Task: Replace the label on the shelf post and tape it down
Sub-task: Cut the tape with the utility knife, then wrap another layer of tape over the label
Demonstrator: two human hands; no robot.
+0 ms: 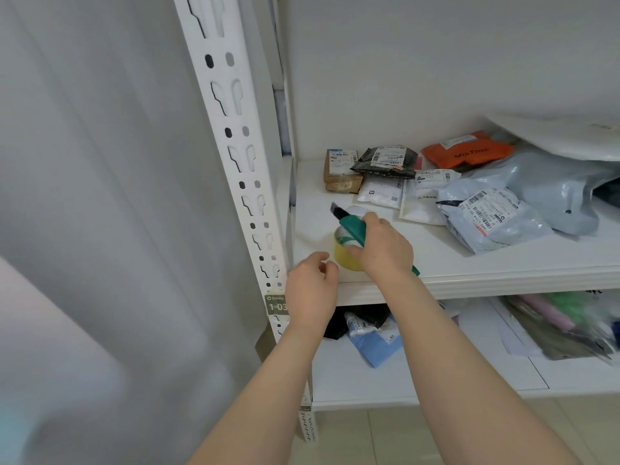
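A white slotted shelf post (235, 135) runs down the left of the shelving. A dark olive label (275, 304) reading "1-03" is stuck on it at shelf height. My right hand (385, 248) grips a green utility knife (350, 224) with its blade out, and also rests on a yellow roll of tape (345, 255) standing on the shelf. My left hand (312, 288) hovers just left of the roll, fingers curled and pinched together near the tape's edge. A white slip of paper (355, 210) lies behind the knife.
The white shelf board (503, 263) carries several parcels: a brown box (340, 176), a black bag (385, 161), an orange bag (469, 151) and grey mailers (496, 219). More bags lie on the lower shelf (419, 380). A pale curtain (100, 196) hangs left.
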